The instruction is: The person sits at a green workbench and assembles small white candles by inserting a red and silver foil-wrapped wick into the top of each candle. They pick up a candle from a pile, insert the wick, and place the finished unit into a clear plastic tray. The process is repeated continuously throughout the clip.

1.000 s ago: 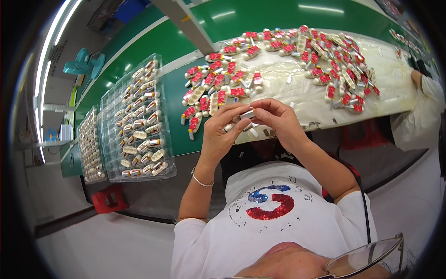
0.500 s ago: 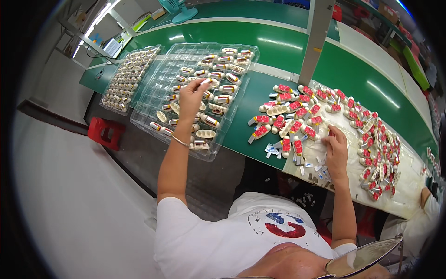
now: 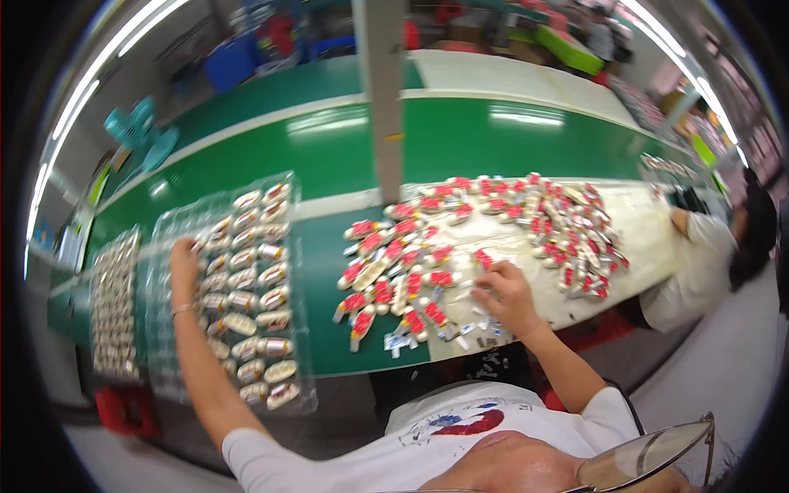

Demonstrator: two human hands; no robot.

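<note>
My left hand (image 3: pixel 186 267) reaches over a clear plastic tray (image 3: pixel 306 361) on the left. Its fingers are pinched at the tray's partly filled side; a small dark-red bit shows at the fingertips, too blurred to name. Rows of cream oblong pieces (image 3: pixel 240 323) lie in the tray's right half, several with a label strip across them. My right hand (image 3: pixel 509 297) hovers over the pale sheet (image 3: pixel 641 222), fingers curled together. Just beyond its fingertips is a red-labelled piece (image 3: pixel 482 259); whether they touch is unclear. Left of that hand lie many loose red-labelled cream pieces (image 3: pixel 382 292).
A second filled tray (image 3: pixel 115 304) stands at far left. Another heap of red-labelled pieces (image 3: pixel 575 234) covers the sheet on the right. Small paper scraps (image 3: pixel 396 341) lie near the front edge. A grey post (image 3: pixel 382 107) rises behind. Another person's sleeve (image 3: pixel 707 238) is at right.
The view has swung right, so the trays appear farther left. My left hand has moved from the middle of the tray toward its emptier side. The right hand is still by the loose pieces.
</note>
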